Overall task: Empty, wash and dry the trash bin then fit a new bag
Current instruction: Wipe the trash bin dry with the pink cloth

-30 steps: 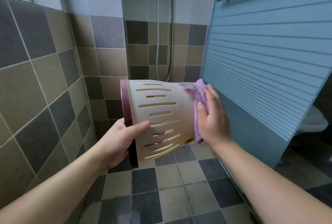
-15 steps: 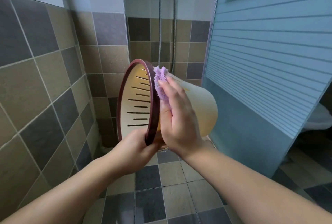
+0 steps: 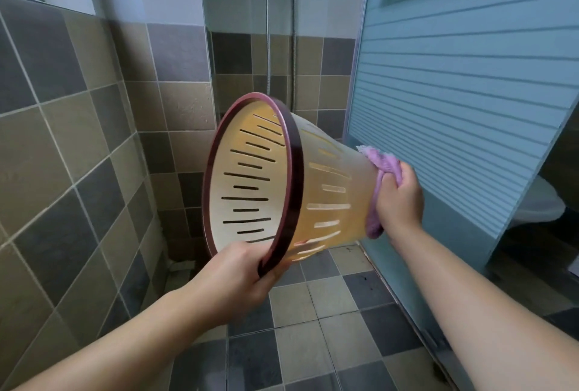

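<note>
Between the hands: the trash bin [image 3: 329,199] is held up in the air, lying on its side, with its open mouth turned to the left hand's side and toward the camera.
Left hand: the left hand [image 3: 232,281] grips the dark red rim [image 3: 294,177] at its lowest part, with the thumb on the near face of the rim and the fingers curled behind it.
Right hand: the right hand [image 3: 399,199] is at the bin's closed bottom end, with its fingers curled round a purple cloth [image 3: 380,165] (soft and fluffy) and pressing it on the bin.
Cloth: it is squeezed between the right hand and the bottom of the bin, and it sticks out above and below the hand.
Bin: cream with long thin slots in its wall, and nothing can be seen inside it.
Past the hands: a shower hose [image 3: 267,30] hangs down the tiled wall [image 3: 56,127].
Beside the right hand: a pale blue striped panel [image 3: 463,71] stands close, and a white toilet [image 3: 542,205] peeks out past its far edge.
Under the hands: the tiled floor [image 3: 313,343], in grey and tan squares.
</note>
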